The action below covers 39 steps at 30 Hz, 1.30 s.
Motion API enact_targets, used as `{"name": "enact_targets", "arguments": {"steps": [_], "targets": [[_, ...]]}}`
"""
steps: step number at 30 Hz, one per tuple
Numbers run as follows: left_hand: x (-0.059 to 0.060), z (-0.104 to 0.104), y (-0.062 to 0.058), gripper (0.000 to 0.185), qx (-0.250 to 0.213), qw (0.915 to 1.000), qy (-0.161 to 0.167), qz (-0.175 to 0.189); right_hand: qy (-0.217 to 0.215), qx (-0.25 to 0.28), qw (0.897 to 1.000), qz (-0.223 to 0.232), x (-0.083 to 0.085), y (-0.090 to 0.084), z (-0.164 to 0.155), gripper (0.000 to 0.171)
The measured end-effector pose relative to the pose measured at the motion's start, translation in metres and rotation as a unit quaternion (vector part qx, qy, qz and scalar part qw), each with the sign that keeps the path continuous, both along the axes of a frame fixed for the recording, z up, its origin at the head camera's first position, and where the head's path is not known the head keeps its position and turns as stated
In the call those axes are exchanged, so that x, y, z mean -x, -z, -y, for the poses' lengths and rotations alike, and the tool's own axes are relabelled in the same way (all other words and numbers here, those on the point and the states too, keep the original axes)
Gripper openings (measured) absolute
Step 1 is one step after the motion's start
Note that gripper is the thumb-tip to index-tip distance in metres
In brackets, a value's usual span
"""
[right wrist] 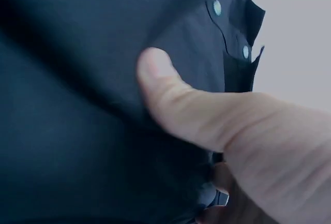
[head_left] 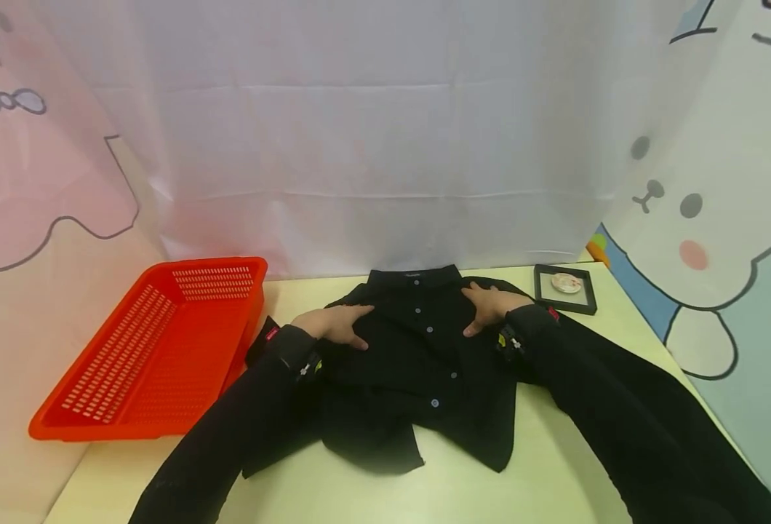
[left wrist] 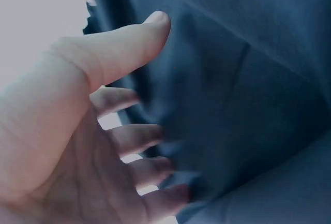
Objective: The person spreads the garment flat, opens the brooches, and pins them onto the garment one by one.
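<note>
Left hand (head_left: 334,324): fingers (left wrist: 135,137) straight and spread, flat on the black shirt (head_left: 418,364), left of the button row. Right hand (head_left: 490,306): fingers extended, thumb (right wrist: 170,100) pressed on the cloth, right of the buttons near the collar. Neither hand grips the fabric. Shirt lies face up at the middle of the pale table (head_left: 556,466), collar toward the curtain. Orange basket (head_left: 156,349) just left of the shirt. Small black-framed tray (head_left: 565,288) at the right, near the right hand.

The red basket (head_left: 156,349) blocks the worktop's (head_left: 556,466) left side, and a framed picture (head_left: 565,288) stands at the far right corner. Bare worktop lies open in front of the black shirt (head_left: 418,364).
</note>
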<state>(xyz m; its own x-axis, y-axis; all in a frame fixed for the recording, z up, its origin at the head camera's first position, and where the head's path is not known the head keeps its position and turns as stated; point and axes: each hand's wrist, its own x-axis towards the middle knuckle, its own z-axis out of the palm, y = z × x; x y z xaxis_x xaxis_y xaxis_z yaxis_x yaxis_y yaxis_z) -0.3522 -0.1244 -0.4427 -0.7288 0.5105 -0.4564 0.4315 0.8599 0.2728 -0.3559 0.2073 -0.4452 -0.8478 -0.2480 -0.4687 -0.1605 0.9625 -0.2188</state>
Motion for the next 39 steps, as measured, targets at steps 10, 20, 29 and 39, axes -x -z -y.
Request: {"name": "enact_targets", "arguments": {"steps": [10, 20, 29, 39], "targets": [[-0.102, 0.019, -0.012, 0.058, -0.075, 0.974, 0.005, -0.214, -0.01, 0.081, 0.988, -0.132, -0.103, -0.007, -0.009, 0.05], [-0.186, 0.028, -0.006, 0.056, -0.075, 0.9648, -0.001, -0.252, 0.017, 0.117, 0.988, -0.103, -0.194, -0.013, -0.004, 0.03], [-0.201, 0.009, 0.008, 0.023, -0.134, 0.9811, 0.065, -0.123, -0.111, 0.165, 0.972, -0.125, -0.223, -0.002, 0.002, 0.026], [-0.195, -0.023, 0.034, 0.017, -0.052, 0.9611, 0.124, -0.241, -0.163, 0.089, 0.964, -0.19, -0.221, 0.012, 0.02, 0.016]]}}
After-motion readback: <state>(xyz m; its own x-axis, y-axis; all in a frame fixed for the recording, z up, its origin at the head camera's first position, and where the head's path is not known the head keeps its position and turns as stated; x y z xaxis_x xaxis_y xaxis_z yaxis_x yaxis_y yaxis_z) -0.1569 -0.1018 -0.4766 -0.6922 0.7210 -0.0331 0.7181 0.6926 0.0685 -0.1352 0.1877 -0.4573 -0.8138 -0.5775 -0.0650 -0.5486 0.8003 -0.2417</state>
